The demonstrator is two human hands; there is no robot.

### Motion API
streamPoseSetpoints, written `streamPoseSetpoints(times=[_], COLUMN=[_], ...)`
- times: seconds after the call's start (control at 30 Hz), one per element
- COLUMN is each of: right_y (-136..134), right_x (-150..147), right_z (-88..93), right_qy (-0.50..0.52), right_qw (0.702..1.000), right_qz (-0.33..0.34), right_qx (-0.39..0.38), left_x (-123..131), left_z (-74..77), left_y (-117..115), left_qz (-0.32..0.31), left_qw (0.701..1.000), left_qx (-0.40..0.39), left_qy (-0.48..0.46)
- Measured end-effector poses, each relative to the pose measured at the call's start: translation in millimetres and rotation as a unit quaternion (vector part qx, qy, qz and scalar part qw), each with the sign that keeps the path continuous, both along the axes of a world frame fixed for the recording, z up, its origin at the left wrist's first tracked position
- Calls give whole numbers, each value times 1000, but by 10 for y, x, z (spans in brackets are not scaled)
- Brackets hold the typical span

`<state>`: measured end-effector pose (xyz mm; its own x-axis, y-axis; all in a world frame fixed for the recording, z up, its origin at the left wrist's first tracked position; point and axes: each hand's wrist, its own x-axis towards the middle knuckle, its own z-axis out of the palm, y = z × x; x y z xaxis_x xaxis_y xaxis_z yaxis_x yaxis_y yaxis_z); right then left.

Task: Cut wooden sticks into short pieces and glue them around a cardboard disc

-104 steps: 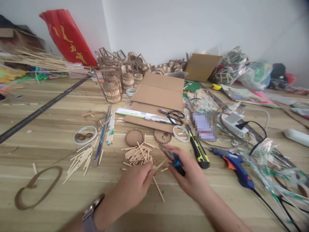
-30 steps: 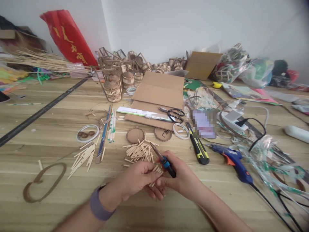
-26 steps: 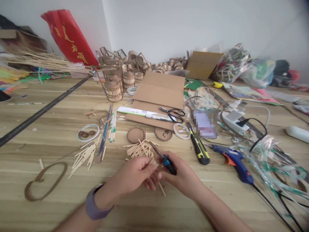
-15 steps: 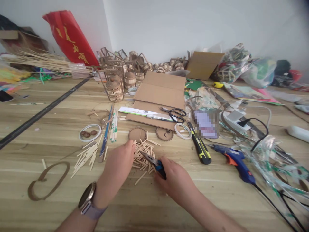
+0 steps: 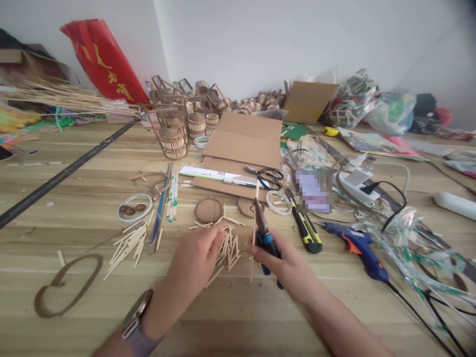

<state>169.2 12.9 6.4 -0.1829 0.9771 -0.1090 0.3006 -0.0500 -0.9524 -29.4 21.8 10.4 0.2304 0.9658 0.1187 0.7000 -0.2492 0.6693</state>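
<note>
My right hand (image 5: 278, 260) is closed round blue-and-black pliers (image 5: 265, 233) whose jaws point up and away. A thin wooden stick (image 5: 254, 233) stands along the pliers, by the fingertips of that hand. My left hand (image 5: 199, 253), with a watch (image 5: 137, 310) on its wrist, is at the left edge of a loose pile of short wooden sticks (image 5: 231, 250). Its fingers are pinched together, and what lies between them is hidden. Just beyond the pile are two round cardboard discs (image 5: 208, 210) with ridged rims, the right one partly behind the pliers.
To the right lie a utility knife (image 5: 307, 225), a blue glue gun (image 5: 360, 245) and a power strip (image 5: 353, 186). Scissors (image 5: 266, 176) rest on cardboard sheets (image 5: 245, 139). More sticks (image 5: 130, 243) and a brown strip loop (image 5: 69, 287) are at left. Small baskets (image 5: 173, 141) stand behind.
My right hand has lifted the pliers off the pile and turned them upward, a stick now beside them. My left hand has shifted slightly right and lower, over the pile's edge.
</note>
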Motion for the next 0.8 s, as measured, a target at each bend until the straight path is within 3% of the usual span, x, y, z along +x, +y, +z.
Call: streamPoseSetpoints(times=[0.1, 0.23, 0.47, 0.53, 0.63, 0.7, 0.8], right_y=[-26, -67, -100, -82, -62, -73, -119], right_x=[-12, -88, -156, -133, -96, -95, -129], right_z=[-6, -35, -67, -73, -92, -117, -175], right_qy=[92, 192, 176, 133, 15, -65, -129], right_qw=[994, 978, 982, 990, 996, 985, 959], right_qz=[-31, -6, -19, -34, -62, -66, -32], right_qx=[-52, -76, -65, -30, 63, 144, 252], left_x=[126, 252, 330, 321, 294, 283, 294], left_z=[21, -4, -121, -135, -149, -160, -181], left_y=[-104, -185, -207, -188, -149, -129, -130], left_qz=[-80, -138, -142, -118, -22, 34, 50], left_qw=[982, 940, 890, 877, 851, 832, 810], left_qx=[-128, -259, -335, -342, -350, -348, -348], left_qy=[-115, -176, -275, -316, -391, -430, -469])
